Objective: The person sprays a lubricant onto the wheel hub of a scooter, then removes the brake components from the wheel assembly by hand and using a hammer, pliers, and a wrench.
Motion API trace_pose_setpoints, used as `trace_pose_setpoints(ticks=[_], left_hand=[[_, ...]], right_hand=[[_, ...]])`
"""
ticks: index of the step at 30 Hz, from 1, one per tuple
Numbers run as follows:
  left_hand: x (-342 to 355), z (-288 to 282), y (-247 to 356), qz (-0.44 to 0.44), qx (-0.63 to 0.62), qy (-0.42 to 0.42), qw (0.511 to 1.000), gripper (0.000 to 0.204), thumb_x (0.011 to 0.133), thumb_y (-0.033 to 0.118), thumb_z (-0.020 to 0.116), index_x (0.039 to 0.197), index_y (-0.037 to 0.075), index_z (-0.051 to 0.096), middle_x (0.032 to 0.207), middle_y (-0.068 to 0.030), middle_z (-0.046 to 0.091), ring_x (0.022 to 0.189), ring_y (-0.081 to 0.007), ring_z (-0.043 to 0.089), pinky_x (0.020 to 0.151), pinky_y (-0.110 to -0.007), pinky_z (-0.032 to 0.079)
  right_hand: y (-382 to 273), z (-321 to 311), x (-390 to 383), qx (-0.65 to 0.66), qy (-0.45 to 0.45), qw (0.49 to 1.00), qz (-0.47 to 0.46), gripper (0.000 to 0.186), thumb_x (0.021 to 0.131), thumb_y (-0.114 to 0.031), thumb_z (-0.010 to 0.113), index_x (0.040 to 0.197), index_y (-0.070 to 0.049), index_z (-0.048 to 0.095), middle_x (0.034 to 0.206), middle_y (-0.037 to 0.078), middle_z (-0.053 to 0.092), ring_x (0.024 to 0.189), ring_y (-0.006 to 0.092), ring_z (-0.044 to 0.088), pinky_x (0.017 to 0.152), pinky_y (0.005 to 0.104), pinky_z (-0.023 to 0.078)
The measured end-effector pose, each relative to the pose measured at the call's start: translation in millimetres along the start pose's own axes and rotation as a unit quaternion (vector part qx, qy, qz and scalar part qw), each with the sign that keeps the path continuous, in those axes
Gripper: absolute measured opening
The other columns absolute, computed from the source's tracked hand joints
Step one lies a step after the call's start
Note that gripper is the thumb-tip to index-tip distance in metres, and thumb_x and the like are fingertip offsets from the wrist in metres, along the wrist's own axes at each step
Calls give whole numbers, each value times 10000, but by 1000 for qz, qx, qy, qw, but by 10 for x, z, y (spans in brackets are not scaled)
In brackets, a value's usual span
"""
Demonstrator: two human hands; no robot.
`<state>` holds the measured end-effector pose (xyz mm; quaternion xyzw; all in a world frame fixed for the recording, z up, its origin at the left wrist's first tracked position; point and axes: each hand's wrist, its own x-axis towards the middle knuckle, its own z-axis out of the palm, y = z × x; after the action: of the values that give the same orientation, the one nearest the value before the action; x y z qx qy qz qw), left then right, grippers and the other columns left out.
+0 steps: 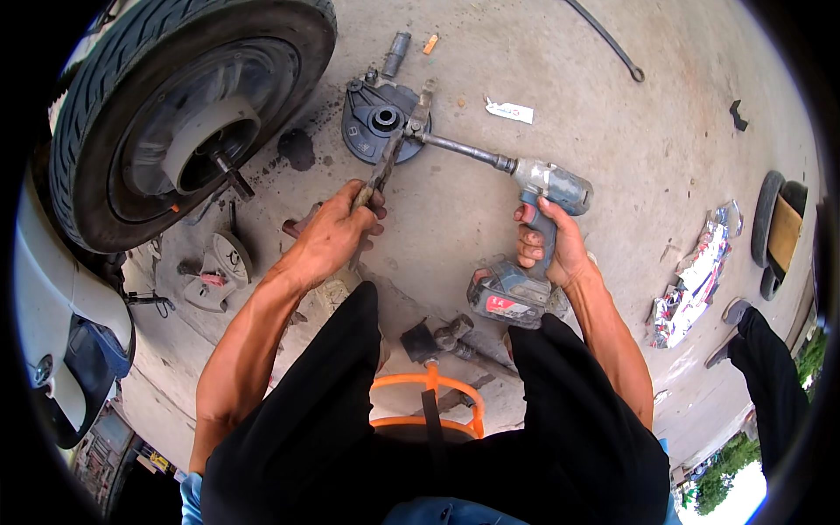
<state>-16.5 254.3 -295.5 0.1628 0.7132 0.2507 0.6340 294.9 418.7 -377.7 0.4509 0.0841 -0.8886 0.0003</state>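
Note:
My left hand is closed around the handles of worn pliers. Their jaws reach the arm at the edge of a round dark brake plate, which lies on the concrete. In my right hand is a cordless impact wrench, its battery pack low by my knee. From its nose a long extension bar runs left to the same arm, meeting it beside the pliers' jaws. What the bar's tip sits on is too small to tell.
Upper left stands a large tyred wheel with its axle protruding, beside a white vehicle body. Loose brake parts lie below it. An orange stool frame is between my legs. At right are plastic packaging and another person's leg.

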Motion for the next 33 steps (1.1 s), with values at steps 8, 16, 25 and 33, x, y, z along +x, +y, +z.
trace_pose_setpoints(ticks=[8,16,25,33], left_hand=[[-53,-32,188,-18,14,-4,1000,347,959,201,497,1263,36,530,1174,-110,608,1066,-194,606,872,-366,515],[-24,-134,356,-61,-2,-25,998,321,986,213,477,1254,35,468,1146,-121,638,977,-197,646,798,-365,542],[3,-4,291,-25,76,-17,997,398,1044,203,414,1317,-82,364,1163,-241,644,987,-279,694,779,-395,580],[39,65,227,6,97,2,995,273,1038,177,431,1180,-55,407,1041,-180,659,812,-208,671,691,-359,565]], right_hand=[[-6,5,-28,-9,4,1000,-4,427,981,-491,614,997,-65,626,623,-24,421,506,102,361,526,293,328],[-10,43,-57,-18,9,1000,-12,422,981,-491,625,996,-70,629,626,-21,426,507,101,358,528,291,329],[-33,30,-19,17,-21,999,23,434,1015,-525,582,1042,-93,608,620,-52,405,503,77,352,522,275,314],[4,15,-1,5,-22,1000,17,440,1012,-543,595,1026,-104,603,613,-62,408,496,67,355,514,260,306]])
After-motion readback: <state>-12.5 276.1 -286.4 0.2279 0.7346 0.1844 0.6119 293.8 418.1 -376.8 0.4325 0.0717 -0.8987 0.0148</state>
